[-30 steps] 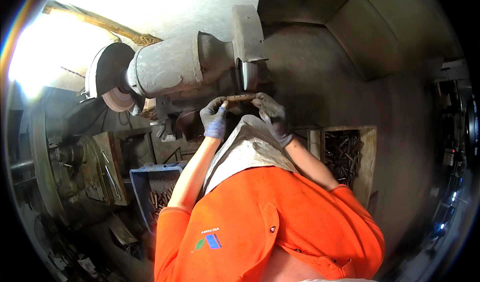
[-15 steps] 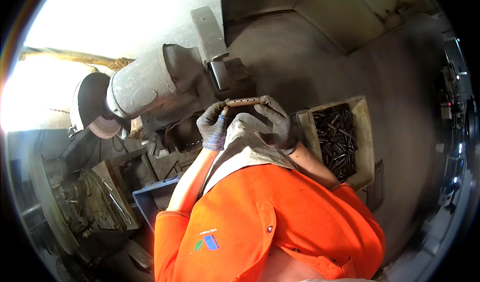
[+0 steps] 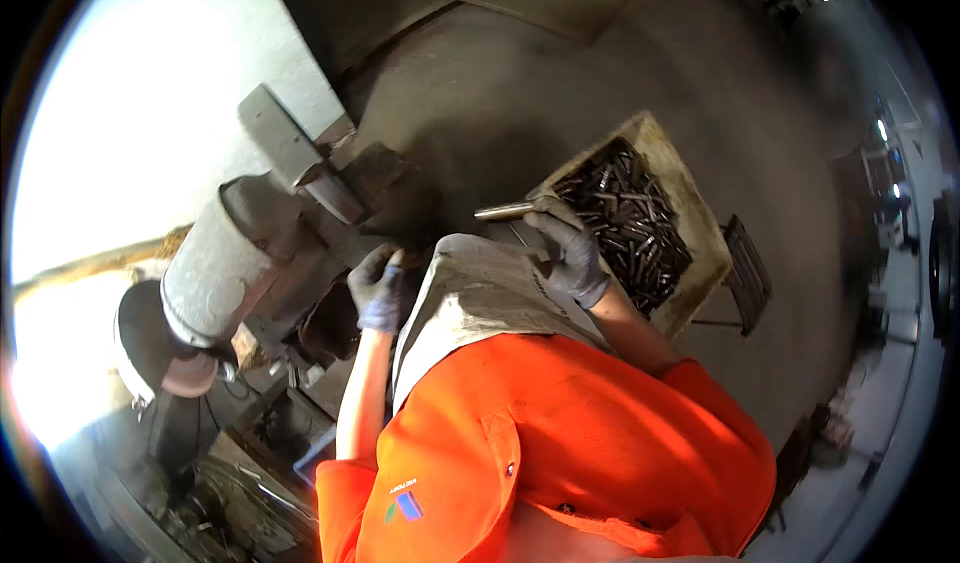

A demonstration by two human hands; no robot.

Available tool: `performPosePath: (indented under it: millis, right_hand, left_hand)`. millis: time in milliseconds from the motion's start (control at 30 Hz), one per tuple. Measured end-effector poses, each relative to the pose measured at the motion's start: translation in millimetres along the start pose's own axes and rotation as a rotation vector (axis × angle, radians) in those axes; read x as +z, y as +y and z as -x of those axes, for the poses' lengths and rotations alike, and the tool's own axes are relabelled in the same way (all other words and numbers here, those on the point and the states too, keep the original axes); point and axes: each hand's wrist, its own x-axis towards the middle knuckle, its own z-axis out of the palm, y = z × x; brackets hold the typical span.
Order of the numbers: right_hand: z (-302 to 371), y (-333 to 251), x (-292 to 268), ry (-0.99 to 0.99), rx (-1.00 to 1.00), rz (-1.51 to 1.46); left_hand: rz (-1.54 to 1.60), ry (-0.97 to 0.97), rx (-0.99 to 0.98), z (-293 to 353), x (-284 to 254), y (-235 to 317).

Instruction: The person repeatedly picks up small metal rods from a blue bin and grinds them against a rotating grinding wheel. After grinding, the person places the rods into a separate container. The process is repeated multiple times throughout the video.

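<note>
- The right hand (image 3: 568, 253), in a dark knit glove, pinches a slim metal rod (image 3: 503, 212) by its right end between thumb and fingers.
- The rod lies nearly level, its free end pointing left, just off the left corner of a pale box (image 3: 705, 213).
- The left hand (image 3: 376, 288), also gloved, is apart from the rod, fingers loosely curled, thumb raised, nothing visible in its grasp.
- Dark metal rods (image 3: 635, 228) fill the box in a jumble up to its walls.
- A double-ended grinder (image 3: 215, 268) stands left of both hands.
</note>
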Motion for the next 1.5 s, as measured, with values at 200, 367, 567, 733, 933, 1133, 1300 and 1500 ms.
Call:
performPosePath:
  millis: [200, 367, 567, 733, 933, 1133, 1300, 1500]
  right_hand:
    - [63, 29, -68, 0.209, 0.368, 0.317]
    - [80, 52, -112, -0.007, 1.027, 0.631]
    - [68, 131, -104, -0.126, 0.954, 0.518]
    - [2, 146, -53, -0.128, 0.813, 0.086]
    - [-51, 95, 11, -0.473, 0.589, 0.393]
    - [-67, 84, 42, -0.581, 0.541, 0.228]
    - [-69, 93, 47, -0.649, 0.488, 0.089]
    - [-54, 105, 31, -0.743, 0.474, 0.072]
  left_hand:
    - [0.148, 0.175, -0.158, 19, -71, -37]
    - [0.101, 0.379, -0.282, 56, -103, -13]
    - [-0.13, 0.775, 0.037, 122, -175, -32]
    - [-0.104, 1.184, -0.026, 243, -248, -77]
    - [-0.464, 1.286, -0.455, 357, -289, -165]
    - [-1.034, 0.963, -0.755, 338, -263, -176]
    - [-1.347, 0.441, -1.032, 340, -276, -207]
    - [-1.427, 0.325, -1.051, 327, -281, -211]
